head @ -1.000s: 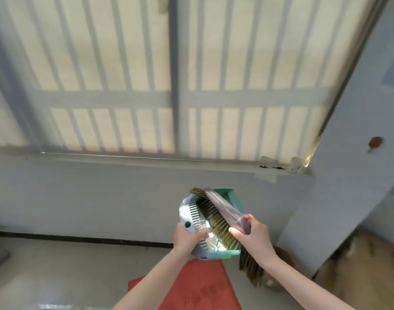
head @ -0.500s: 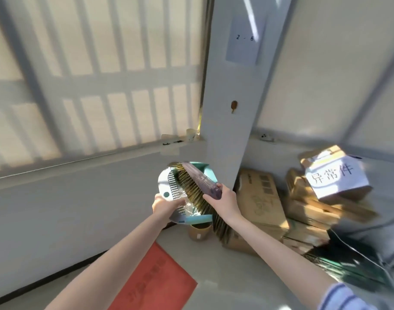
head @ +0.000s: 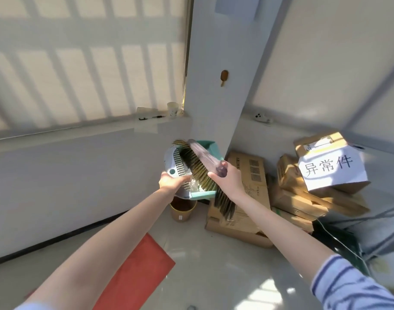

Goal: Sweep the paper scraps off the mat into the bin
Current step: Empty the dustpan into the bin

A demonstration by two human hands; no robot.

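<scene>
Mid-frame, the left hand (head: 169, 182) grips the dustpan (head: 210, 147), with pale scraps (head: 193, 186) inside it. The right hand (head: 227, 180) clenches the brush (head: 204, 156), bristles in the pan. The bin (head: 180, 213) is just below, its contents unclear, and the mat (head: 135, 271) is lower centre.

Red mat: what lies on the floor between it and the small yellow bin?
In the head view, only bare pale floor lies between the red mat and the yellow bin. No paper scraps show on that stretch.
</scene>
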